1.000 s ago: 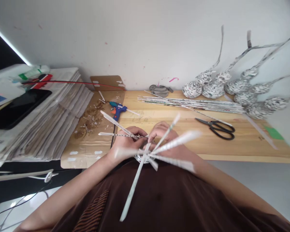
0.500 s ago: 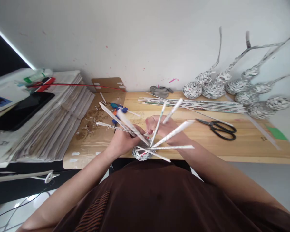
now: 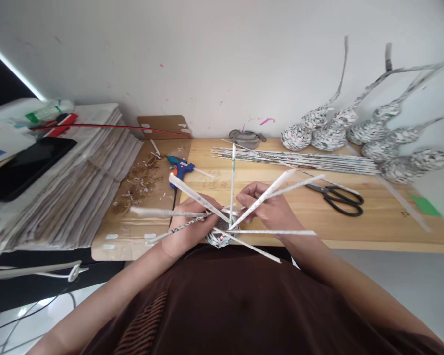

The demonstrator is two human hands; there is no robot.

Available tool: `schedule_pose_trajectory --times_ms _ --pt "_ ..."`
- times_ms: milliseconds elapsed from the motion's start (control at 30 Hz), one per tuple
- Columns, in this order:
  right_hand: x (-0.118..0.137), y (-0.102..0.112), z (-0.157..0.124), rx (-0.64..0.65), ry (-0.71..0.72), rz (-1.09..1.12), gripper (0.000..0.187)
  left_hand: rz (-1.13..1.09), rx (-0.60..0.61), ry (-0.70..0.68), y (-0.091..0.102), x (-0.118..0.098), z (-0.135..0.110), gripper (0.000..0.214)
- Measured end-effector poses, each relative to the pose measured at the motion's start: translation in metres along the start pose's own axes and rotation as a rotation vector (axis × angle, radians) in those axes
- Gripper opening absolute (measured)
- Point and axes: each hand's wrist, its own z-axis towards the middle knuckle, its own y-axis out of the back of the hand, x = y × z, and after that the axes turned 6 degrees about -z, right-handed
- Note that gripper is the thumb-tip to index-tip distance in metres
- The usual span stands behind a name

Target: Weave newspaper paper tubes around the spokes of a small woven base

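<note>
A small woven paper ball (image 3: 219,239) with several rolled paper sticks fanning out of it sits between my hands at the near table edge. My left hand (image 3: 188,222) is closed round its left side, with sticks passing over the fingers. On the right, my right hand (image 3: 267,209) pinches one of the sticks (image 3: 266,195) close to the ball. One stick (image 3: 232,177) stands nearly upright.
Black scissors (image 3: 338,197) lie right of my hands. A bundle of paper sticks (image 3: 299,159) and several woven gourd shapes (image 3: 355,130) line the back. A blue glue gun (image 3: 180,167) rests on cardboard (image 3: 133,197). Stacked newspapers (image 3: 66,187) fill the left.
The woven piece has been turned in my hands, so the sticks now fan out in new directions. Both hands have stayed at the table edge.
</note>
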Motion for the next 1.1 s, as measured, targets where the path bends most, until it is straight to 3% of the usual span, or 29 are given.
schedule_pose_trajectory --times_ms 200,367,533,667,833,933,1000,1100 --pt "0.008 -0.009 0.002 0.027 0.083 0.007 0.027 0.041 0.089 -0.104 0.005 0.002 -0.001 0.011" --pt "0.006 -0.015 -0.004 0.032 0.198 -0.182 0.016 0.053 0.137 -0.087 0.009 0.005 -0.006 0.015" --pt "-0.001 -0.011 -0.01 0.093 0.283 -0.208 0.016 -0.011 0.086 -0.079 0.01 0.006 -0.009 0.013" --pt "-0.001 -0.008 -0.013 0.133 0.373 -0.27 0.018 0.055 -0.054 -0.129 0.012 0.005 -0.01 0.007" --pt "0.004 -0.013 -0.01 0.233 0.752 -0.618 0.032 0.118 -0.012 -0.11 0.014 0.003 -0.011 0.011" --pt "0.002 -0.014 -0.006 0.119 0.897 -0.729 0.03 0.106 -0.055 -0.111 0.012 0.006 -0.012 0.011" --pt "0.0 -0.013 -0.003 0.001 0.887 -0.753 0.02 0.11 -0.073 -0.114 0.011 0.007 -0.012 0.011" --pt "-0.002 -0.014 -0.001 -0.048 0.82 -0.787 0.011 0.123 -0.057 -0.13 0.01 0.01 -0.012 0.016"
